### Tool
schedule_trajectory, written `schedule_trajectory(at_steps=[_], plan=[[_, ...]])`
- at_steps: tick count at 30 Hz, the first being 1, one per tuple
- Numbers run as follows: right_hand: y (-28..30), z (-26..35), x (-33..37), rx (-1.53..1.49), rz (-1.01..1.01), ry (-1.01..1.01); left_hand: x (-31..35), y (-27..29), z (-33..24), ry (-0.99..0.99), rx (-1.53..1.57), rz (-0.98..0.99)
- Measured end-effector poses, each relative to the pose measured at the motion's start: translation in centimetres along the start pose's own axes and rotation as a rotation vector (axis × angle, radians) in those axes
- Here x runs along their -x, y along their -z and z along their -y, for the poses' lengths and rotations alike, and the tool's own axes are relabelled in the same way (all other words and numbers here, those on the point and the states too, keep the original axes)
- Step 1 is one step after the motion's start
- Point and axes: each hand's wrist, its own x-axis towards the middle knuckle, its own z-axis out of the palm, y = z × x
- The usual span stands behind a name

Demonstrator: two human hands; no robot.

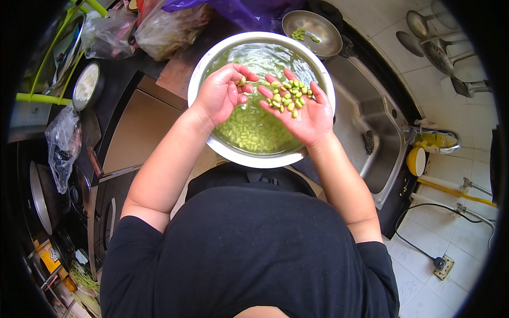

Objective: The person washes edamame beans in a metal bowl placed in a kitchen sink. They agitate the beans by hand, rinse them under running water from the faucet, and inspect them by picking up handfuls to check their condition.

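Observation:
A wide metal basin (197,79) of water stands in front of me, with many shelled green beans (254,130) lying at its bottom. Over the water, my right hand (305,119) is turned palm up with its fingers spread. It carries a loose heap of green beans (290,98) on the palm and fingers. To its left, my left hand (222,95) has curled, wet fingers. A single green bean (242,81) shows between its thumb and index finger. The two hands are apart.
Behind the basin, a metal pan (313,33) holds a few green beans. A steel sink (366,111) with a faucet (448,140) is at right, with a yellow bowl (417,161) beside it. Plastic bags (172,29) and a bowl of white grains (86,86) sit at left.

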Motion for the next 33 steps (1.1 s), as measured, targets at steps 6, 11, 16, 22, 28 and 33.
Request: schedule_trajectory(at_steps=[6,11,16,22,28,33], plan=[[0.3,0.1,-0.2,-0.054,-0.012,0.010,1.0,-0.3,1.4,-0.289,-0.766,0.101],[0.9,0.2,-0.2,-0.098,0.101,-0.045,1.4,-1.1,2.4,-0.531,-1.172,0.101],[-0.2,-0.2,-0.1,-0.042,0.067,-0.039,1.0,-0.3,2.8,-0.442,-0.919,0.126],[-0.7,0.9,0.0,0.481,-0.185,-0.014,1.0,0.5,0.6,-0.062,-0.093,0.022],[-1.1,3.1,-1.2,1.143,-0.339,0.085,0.5,2.8,-0.9,0.003,0.191,-0.086],[-0.5,4.1,-0.9,1.124,-0.584,0.029,1.7,4.7,-1.5,-0.390,-0.330,-0.294]])
